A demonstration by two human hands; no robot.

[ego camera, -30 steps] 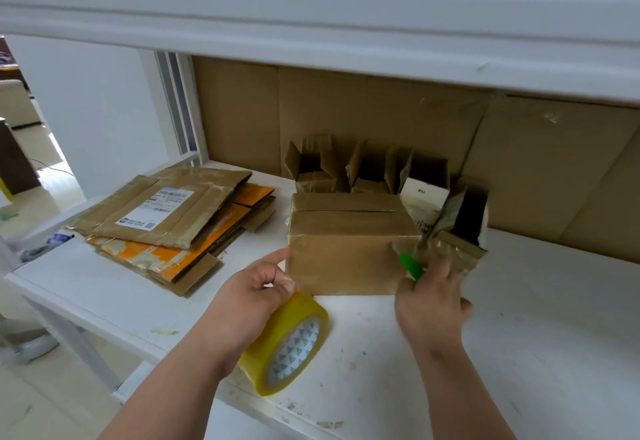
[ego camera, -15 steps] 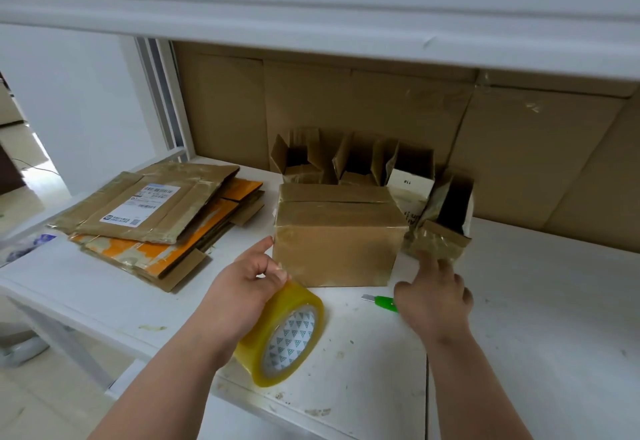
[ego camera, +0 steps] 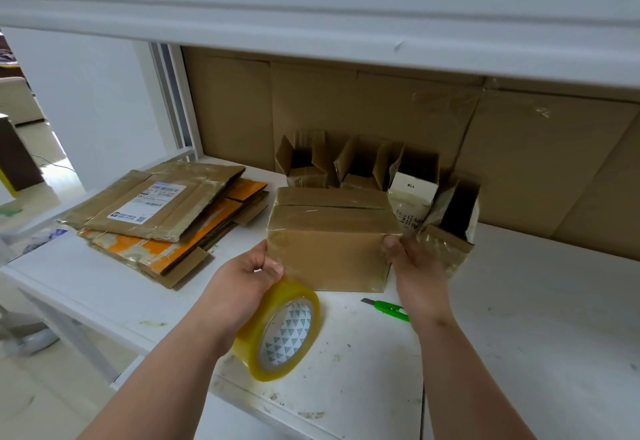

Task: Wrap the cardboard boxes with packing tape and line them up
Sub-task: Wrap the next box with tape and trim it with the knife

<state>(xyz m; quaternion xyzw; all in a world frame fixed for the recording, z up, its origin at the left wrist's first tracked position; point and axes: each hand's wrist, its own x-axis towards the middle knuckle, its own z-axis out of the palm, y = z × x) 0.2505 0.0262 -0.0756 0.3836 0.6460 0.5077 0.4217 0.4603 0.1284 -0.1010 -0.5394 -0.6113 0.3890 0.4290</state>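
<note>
- Box (ego camera: 329,249): closed brown cardboard, glossy with tape, standing mid-table in front of a far row of open small boxes (ego camera: 360,166).
- Left hand (ego camera: 242,277): grip closed around the tape roll (ego camera: 280,332), thumb and forefinger at the box's near left corner, where the free tape end seems to meet the cardboard.
- Right hand (ego camera: 415,266): grip curled on the box's right end, thumb on the front face, steadying it.
- Cutter (ego camera: 389,310): green, lying on the table (ego camera: 519,318) just near the right wrist, within reach.
- Flattened cartons (ego camera: 162,211): stacked at left, well apart.
- Advice, as judgement: keep the right hand firm so the box cannot slide, pull tape taut and level, press along each edge to avoid wrinkles, then cut.
</note>
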